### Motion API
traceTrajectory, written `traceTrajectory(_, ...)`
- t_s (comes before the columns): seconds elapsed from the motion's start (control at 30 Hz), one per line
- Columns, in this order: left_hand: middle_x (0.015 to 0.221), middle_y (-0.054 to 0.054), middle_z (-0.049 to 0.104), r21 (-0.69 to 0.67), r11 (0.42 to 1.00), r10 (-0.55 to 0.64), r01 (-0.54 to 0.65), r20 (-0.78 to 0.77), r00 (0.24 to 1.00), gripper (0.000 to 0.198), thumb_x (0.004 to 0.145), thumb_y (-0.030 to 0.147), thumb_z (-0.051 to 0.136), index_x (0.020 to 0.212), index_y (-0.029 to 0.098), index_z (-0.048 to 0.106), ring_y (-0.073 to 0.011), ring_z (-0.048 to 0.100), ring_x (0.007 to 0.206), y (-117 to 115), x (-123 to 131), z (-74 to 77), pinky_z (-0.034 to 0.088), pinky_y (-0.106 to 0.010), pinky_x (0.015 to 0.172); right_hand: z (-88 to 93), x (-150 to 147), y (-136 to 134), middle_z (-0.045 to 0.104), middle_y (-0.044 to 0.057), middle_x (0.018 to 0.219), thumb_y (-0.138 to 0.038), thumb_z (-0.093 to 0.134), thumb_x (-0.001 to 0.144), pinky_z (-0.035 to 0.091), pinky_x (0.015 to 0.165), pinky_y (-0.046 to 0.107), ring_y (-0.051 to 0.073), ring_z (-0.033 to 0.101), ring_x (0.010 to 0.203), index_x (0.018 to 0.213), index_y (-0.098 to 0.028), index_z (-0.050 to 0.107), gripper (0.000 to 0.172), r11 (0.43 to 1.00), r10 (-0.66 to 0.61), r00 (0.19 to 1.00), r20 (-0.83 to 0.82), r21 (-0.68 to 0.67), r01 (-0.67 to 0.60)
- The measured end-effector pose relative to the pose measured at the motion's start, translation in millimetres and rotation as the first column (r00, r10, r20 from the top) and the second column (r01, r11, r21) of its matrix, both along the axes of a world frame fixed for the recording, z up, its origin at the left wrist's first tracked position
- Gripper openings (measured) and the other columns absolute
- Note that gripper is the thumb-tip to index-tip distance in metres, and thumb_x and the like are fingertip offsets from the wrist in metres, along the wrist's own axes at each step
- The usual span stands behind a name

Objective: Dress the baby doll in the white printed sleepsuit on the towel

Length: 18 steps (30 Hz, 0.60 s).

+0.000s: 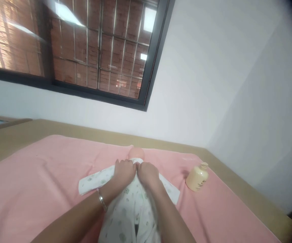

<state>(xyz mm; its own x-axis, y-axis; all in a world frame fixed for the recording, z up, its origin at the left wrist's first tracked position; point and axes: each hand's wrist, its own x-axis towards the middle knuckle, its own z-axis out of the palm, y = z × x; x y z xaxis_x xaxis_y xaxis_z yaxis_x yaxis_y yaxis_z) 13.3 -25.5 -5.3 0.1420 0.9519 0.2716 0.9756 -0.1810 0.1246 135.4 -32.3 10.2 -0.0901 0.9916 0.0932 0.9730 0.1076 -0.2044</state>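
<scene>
A doll lies on its back on a pink blanket (59, 175), and its bare round head (137, 153) shows past my knuckles. It wears a white baby garment (129, 209) with small green and grey prints, its long sleeves spread to both sides. My left hand (125, 171) and my right hand (148, 172) meet at the upper chest, just below the neck. Both are closed, fingers pinching the front edges of the cloth together. Whatever fastener lies there is hidden by my fingers. Lower down, the front gapes slightly at a dark spot.
To the right, a cream jar-shaped container (197, 177) with dark lettering rests tilted on the blanket. The tan edge (105, 132) of the bed or table runs along the white wall (191, 84). Above is a dark-framed window (146, 98) with metal bars behind.
</scene>
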Motion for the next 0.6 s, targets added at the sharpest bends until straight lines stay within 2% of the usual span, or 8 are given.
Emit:
traceTrajectory(0.07,0.088,-0.014,0.067,0.017,1.0,-0.02,0.021,-0.071,0.997,0.032,0.087,0.022,0.037,0.086,0.013,0.067,-0.0259,0.061,0.085,-7,6,2.1,0.034,-0.044,0.087,-5.5,8,11,0.065,0.017,0.098,-0.045,0.012,0.095,0.045,0.077,0.04,0.029,0.061,0.092,0.098,-0.012,0.066,0.063,0.998,-0.032,0.999,-0.041,-0.058,0.029)
traceTrajectory(0.13,0.089,-0.014,0.067,-0.011,1.0,-0.023,0.023,-0.071,0.997,0.032,0.087,0.021,0.037,0.085,0.013,0.067,-0.0255,0.061,0.085,-8,8,3.3,0.037,-0.04,0.081,-8.4,14,19,0.064,0.017,0.103,-0.047,0.01,0.095,0.044,0.079,0.041,0.029,0.06,0.096,0.101,-0.011,0.065,0.066,0.992,-0.041,0.996,-0.078,-0.12,0.031)
traceTrajectory(0.2,0.091,-0.015,0.067,-0.036,0.999,-0.011,0.01,-0.032,0.999,0.038,0.09,0.029,0.033,0.086,0.014,0.067,-0.0261,0.061,0.085,-4,4,3.5,0.04,-0.038,0.076,-6.8,16,19,0.064,0.017,0.105,-0.048,0.01,0.095,0.044,0.08,0.04,0.029,0.059,0.097,0.102,-0.011,0.065,0.066,0.99,-0.034,0.995,-0.088,-0.141,0.022)
traceTrajectory(0.3,0.089,-0.013,0.067,-0.138,0.99,0.039,-0.028,0.079,0.996,0.05,0.091,0.045,0.026,0.088,0.015,0.066,-0.0262,0.062,0.083,6,-6,3.7,0.042,-0.038,0.072,2.3,10,7,0.065,0.017,0.101,-0.049,0.013,0.094,0.044,0.078,0.039,0.029,0.06,0.094,0.098,-0.012,0.066,0.065,0.996,-0.02,0.999,-0.041,-0.088,0.016)
traceTrajectory(0.37,0.087,-0.013,0.067,-0.182,0.982,0.07,-0.053,0.089,0.994,0.048,0.091,0.044,0.028,0.086,0.015,0.066,-0.0263,0.062,0.081,8,-8,4.3,0.042,-0.038,0.071,7.9,5,-2,0.066,0.017,0.095,-0.051,0.012,0.093,0.044,0.076,0.038,0.029,0.061,0.09,0.095,-0.014,0.067,0.066,0.998,0.011,1.0,-0.028,-0.068,-0.013)
traceTrajectory(0.5,0.085,-0.014,0.067,-0.045,0.999,-0.008,0.004,-0.078,0.997,0.027,0.083,0.013,0.04,0.082,0.013,0.067,-0.0261,0.062,0.085,-3,4,3.7,0.037,-0.042,0.082,5.0,6,2,0.066,0.017,0.096,-0.052,0.009,0.093,0.044,0.076,0.04,0.03,0.061,0.091,0.097,-0.013,0.067,0.071,0.995,0.045,0.998,-0.044,-0.083,-0.048)
traceTrajectory(0.6,0.088,-0.015,0.067,-0.001,0.999,-0.034,0.034,-0.094,0.995,0.03,0.086,0.015,0.037,0.085,0.012,0.067,-0.0264,0.061,0.086,-7,10,0.6,0.037,-0.042,0.082,-3.0,15,15,0.064,0.02,0.103,-0.052,0.007,0.093,0.043,0.08,0.041,0.031,0.059,0.097,0.102,-0.009,0.066,0.074,0.99,0.011,0.997,-0.082,-0.141,-0.023)
